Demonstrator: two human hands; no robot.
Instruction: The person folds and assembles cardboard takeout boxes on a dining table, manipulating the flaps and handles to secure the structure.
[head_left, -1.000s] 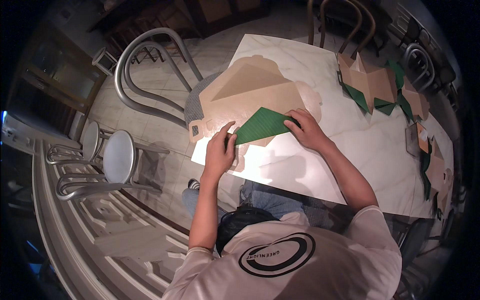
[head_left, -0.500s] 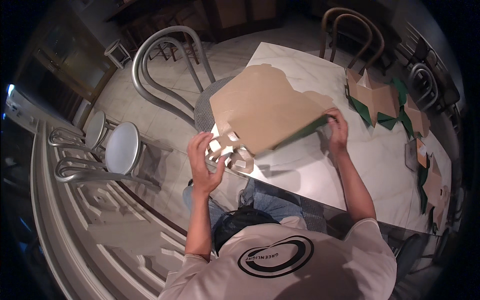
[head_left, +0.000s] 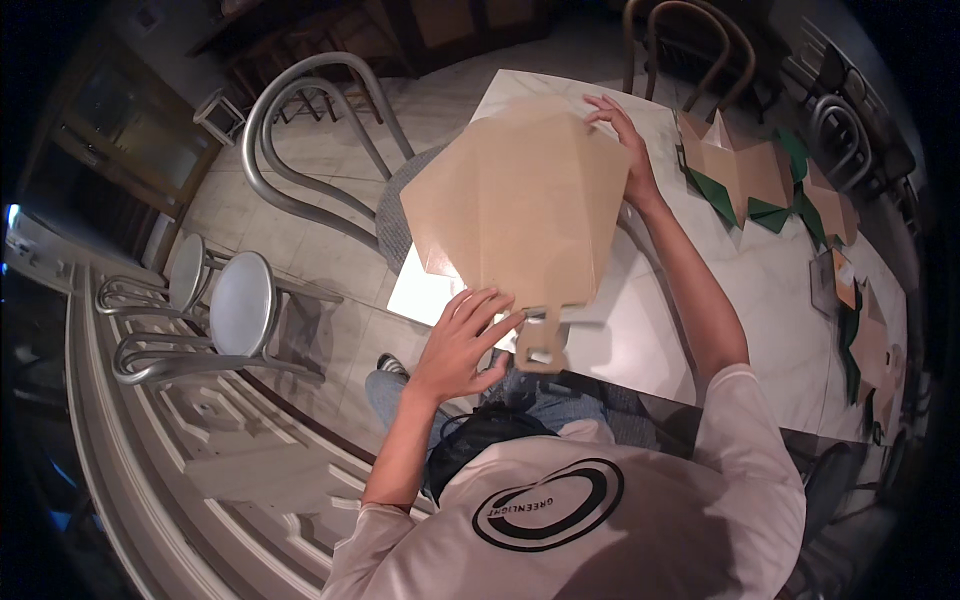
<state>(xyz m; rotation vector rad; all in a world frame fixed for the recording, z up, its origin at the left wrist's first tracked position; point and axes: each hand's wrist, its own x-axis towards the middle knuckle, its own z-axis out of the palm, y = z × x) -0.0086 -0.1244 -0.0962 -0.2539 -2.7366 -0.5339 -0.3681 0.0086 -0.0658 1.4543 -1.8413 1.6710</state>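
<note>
A flat brown cardboard box blank (head_left: 520, 205) with crease lines lies over the near-left part of the marble table, its far end slightly blurred. A cut-out handle tab (head_left: 541, 362) sticks out past the table's near edge. My right hand (head_left: 630, 155) is at the blank's far right edge, its fingers curled over the rim and its thumb hidden. At the near left corner is my left hand (head_left: 462, 345), fingers spread against the cardboard edge and thumb apart.
Partly folded brown and green cartons (head_left: 740, 170) stand along the table's right side, near a small dark holder with an orange card (head_left: 843, 275). A grey metal chair (head_left: 330, 165) is beyond the table's left edge. Silver chairs (head_left: 243, 303) line the panelled wall.
The blank has turned, so its handle tab now points toward me and its green underside is hidden. My right hand moved away from me along its edge; my left hand moved right and nearer.
</note>
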